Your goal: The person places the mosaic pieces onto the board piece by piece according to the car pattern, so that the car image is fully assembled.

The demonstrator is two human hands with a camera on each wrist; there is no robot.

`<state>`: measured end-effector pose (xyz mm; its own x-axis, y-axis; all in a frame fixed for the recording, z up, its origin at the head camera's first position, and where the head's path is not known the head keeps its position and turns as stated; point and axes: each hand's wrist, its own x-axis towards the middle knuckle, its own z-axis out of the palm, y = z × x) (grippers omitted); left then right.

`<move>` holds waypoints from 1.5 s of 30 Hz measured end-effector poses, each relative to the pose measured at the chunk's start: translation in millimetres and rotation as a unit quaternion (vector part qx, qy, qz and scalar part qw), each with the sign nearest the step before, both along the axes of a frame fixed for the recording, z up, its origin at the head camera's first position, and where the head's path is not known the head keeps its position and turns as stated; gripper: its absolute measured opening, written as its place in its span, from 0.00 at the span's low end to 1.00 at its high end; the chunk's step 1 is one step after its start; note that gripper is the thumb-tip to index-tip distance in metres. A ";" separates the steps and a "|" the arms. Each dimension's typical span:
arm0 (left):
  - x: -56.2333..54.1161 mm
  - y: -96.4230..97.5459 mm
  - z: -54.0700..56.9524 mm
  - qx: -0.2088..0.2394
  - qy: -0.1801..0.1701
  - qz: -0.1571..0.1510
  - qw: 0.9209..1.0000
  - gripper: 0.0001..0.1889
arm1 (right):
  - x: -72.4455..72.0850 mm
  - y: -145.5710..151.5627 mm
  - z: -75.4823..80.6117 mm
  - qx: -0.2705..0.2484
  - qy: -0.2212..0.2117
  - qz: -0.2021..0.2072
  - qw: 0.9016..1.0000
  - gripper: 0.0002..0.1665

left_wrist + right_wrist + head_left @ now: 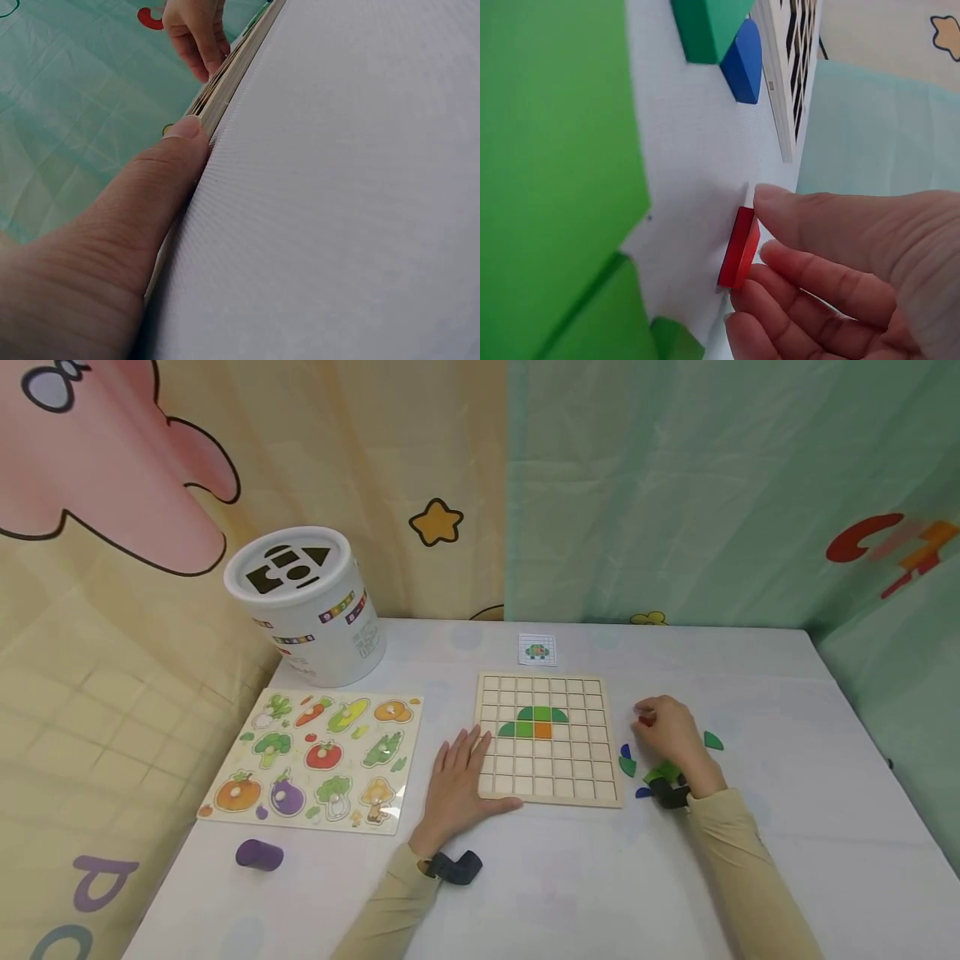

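Note:
My left hand point(459, 787) rests at the lower left corner of the wooden grid board point(558, 783), fingers spread straight along its left side. In the left wrist view, the thumb point(161, 169) touches the board's edge. Green pieces and one orange square point(542, 731) lie in the grid. Right of the board, my right hand point(670, 731) pinches a small red piece point(739, 249) between thumb and fingers, low over the table. Near it lie loose green pieces point(711, 741) and blue pieces point(744, 64). Part of the pile is hidden by the right wrist.
A small picture card point(537, 650) lies behind the board. On the left are a vegetable puzzle board point(307, 777), a white bucket point(322, 635) with shaped holes in its lid, and a purple cylinder point(259, 855). Curtains point(660, 493) hang behind the table.

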<state>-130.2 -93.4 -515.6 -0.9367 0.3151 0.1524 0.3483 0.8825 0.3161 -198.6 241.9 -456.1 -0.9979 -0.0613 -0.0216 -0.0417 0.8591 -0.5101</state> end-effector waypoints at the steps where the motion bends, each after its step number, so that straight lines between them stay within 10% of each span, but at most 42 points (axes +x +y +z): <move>1: -0.1 -0.1 0.1 0.000 0.000 0.000 1.000 0.59 | 0.0 1.5 -0.2 -0.001 0.002 -0.002 1.000 0.20; 24: -0.3 0.4 2.2 -0.002 -0.008 0.002 1.000 0.59 | 8.3 12.2 0.1 0.013 -0.030 -0.048 0.998 0.19; 45: 1.1 0.9 3.8 0.006 -0.006 0.000 1.000 0.59 | 18.5 -20.8 -2.2 -0.012 0.086 0.002 0.996 0.13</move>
